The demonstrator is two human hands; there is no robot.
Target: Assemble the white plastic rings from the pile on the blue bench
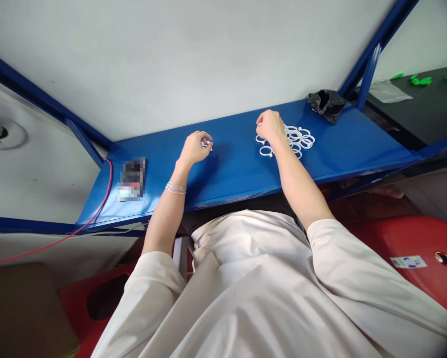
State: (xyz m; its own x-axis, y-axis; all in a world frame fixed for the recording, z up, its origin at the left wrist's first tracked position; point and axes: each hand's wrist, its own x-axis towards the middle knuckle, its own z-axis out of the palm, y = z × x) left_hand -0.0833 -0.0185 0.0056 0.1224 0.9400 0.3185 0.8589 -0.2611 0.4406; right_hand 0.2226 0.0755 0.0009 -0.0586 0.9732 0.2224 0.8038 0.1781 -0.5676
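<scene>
My left hand (196, 148) is held above the blue shelf, its fingers curled round a small white piece (207, 144) that looks like part of a white ring. On the right, a loose pile of thin white rings (306, 140), each with a small knob, lies on the shelf. My right hand (271, 125) reaches over the left side of this pile with its fingers bent down and drawn together. Their tips are mostly hidden, so what they grip does not show. One ring (266, 151) lies just below that hand.
The blue shelf (234, 171) has a white panel (193, 54) behind it. A crumpled black bag (326, 105) sits at its back right. A blurred-out object (132, 179) lies at the left, beside a red cable (106, 199). A red stool (405, 238) stands at the right.
</scene>
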